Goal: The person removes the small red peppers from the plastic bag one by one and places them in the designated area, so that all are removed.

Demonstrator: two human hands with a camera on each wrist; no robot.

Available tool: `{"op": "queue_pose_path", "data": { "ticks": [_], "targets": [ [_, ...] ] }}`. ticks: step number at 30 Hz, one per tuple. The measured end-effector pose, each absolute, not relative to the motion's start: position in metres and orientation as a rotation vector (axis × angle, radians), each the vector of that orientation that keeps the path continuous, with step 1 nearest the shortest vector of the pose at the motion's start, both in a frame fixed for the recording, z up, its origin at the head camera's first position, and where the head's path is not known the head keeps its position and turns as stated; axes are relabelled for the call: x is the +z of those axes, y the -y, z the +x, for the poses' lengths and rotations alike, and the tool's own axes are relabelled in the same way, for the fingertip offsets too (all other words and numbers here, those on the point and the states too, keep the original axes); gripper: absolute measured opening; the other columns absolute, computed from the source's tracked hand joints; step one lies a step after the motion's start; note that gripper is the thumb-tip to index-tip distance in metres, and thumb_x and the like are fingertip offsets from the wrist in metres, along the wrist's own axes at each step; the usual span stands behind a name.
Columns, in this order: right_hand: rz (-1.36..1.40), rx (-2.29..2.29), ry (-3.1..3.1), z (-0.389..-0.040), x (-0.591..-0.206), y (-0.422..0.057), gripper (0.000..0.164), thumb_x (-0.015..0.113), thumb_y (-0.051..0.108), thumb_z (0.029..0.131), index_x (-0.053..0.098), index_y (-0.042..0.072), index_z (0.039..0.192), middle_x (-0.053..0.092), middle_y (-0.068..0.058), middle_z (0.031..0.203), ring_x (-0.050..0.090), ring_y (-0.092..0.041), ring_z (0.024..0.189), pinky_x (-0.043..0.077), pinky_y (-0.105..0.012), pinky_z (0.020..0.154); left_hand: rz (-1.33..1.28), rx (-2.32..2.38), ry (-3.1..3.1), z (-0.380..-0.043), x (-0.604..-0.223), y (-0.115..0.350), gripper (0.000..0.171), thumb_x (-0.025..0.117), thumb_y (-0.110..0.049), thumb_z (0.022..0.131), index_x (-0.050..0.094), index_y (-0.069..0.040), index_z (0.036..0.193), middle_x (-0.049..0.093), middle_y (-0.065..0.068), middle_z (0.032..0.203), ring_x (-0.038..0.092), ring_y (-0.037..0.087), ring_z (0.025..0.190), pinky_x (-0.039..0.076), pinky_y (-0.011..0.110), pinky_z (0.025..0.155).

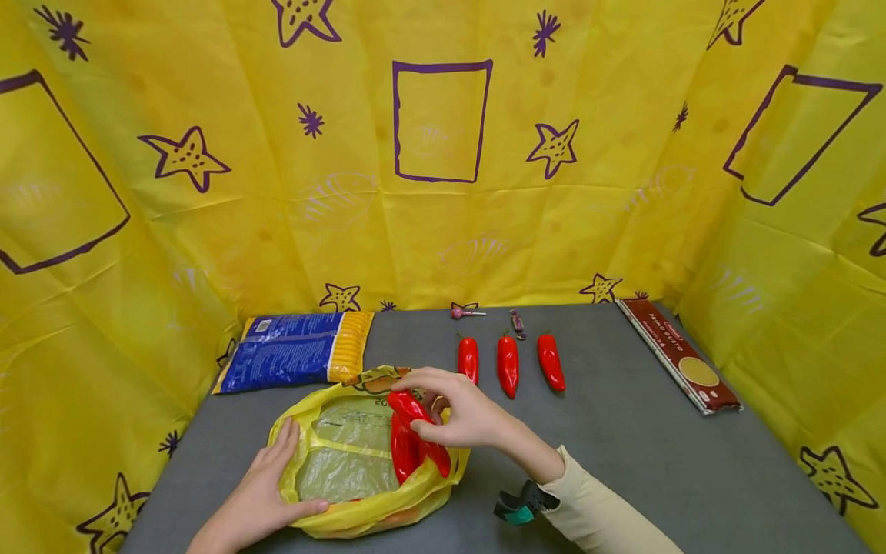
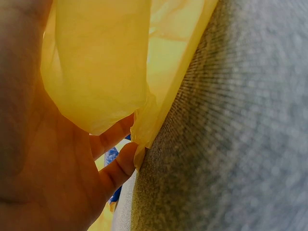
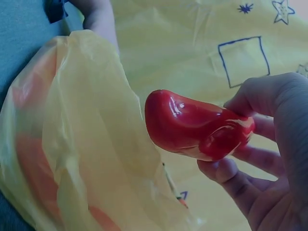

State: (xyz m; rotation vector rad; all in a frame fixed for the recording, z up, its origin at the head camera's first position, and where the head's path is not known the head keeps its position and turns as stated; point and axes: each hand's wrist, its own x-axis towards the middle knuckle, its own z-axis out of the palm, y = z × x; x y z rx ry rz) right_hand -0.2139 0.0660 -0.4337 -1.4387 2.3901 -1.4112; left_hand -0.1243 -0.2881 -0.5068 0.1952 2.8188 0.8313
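Observation:
A yellow plastic bag [image 1: 388, 519] stands on the table with its mouth spread wide. My left hand [image 1: 259, 488] rests against its left side, fingers extended along the outside and thumb lying over the front rim. In the left wrist view the fingers [image 2: 120, 166] touch the thin yellow plastic. My right hand [image 1: 460, 408] pinches a glossy red pepper [image 3: 185, 122] between thumb and fingers over the bag's right side. Below it, another red pepper [image 1: 404, 454] shows at the mouth. Red shapes show through the bag's wall in the right wrist view.
Three red peppers [image 1: 508, 365] lie in a row behind my right hand, with a lollipop [image 1: 458, 313] and a wrapped candy [image 1: 517, 325] beyond. A blue and yellow package [image 1: 291, 346] lies at back left, a dark red spaghetti pack [image 1: 674, 354] at right. Yellow cloth surrounds the table.

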Motion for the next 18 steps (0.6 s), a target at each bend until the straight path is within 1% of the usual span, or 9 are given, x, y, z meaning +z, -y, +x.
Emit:
{"op": "queue_pose_path", "data": {
  "ticks": [4,11,14,18],
  "targets": [
    [-1.451,-1.468,-2.415,-0.212,-0.436,-0.076,0.050,0.076,0.009,0.090,0.066,0.015,0.139,0.067,-0.002,0.138,0.062,-0.002,0.075,0.060,-0.022,0.067,0.205,0.836,-2.827,-0.124,-0.507,0.288,0.137,0.088,-0.062,0.078,0.008,0.003,0.168,0.005,0.032,0.173,0.024,0.059,0.148,0.034,0.081,0.108],
    [-1.475,-1.558,-2.435,-0.207,-0.442,-0.094,0.049,0.076,0.007,0.091,0.066,0.012,0.139,0.068,-0.009,0.136,0.061,-0.007,0.069,0.060,-0.024,0.062,0.205,0.837,-2.822,-0.125,-0.506,0.288,0.136,0.087,-0.062,0.079,0.007,0.003,0.168,0.004,0.032,0.174,0.023,0.060,0.148,0.035,0.082,0.106],
    [-1.424,-1.563,-2.463,-0.207,-0.443,-0.101,0.049,0.076,0.006,0.091,0.067,0.013,0.139,0.067,-0.008,0.137,0.061,-0.009,0.070,0.061,-0.026,0.064,0.204,0.837,-2.824,-0.125,-0.507,0.288,0.136,0.087,-0.062,0.078,0.008,0.004,0.168,0.004,0.032,0.174,0.023,0.059,0.148,0.035,0.082,0.106],
    [-1.346,-1.561,-2.520,-0.211,-0.440,-0.111,0.050,0.077,0.005,0.091,0.067,0.015,0.139,0.066,-0.005,0.137,0.061,-0.007,0.071,0.061,-0.027,0.065,0.205,0.839,-2.826,-0.124,-0.508,0.288,0.136,0.087,-0.063,0.078,0.008,0.003,0.168,0.004,0.031,0.174,0.023,0.060,0.148,0.035,0.082,0.106]
  ]
}}
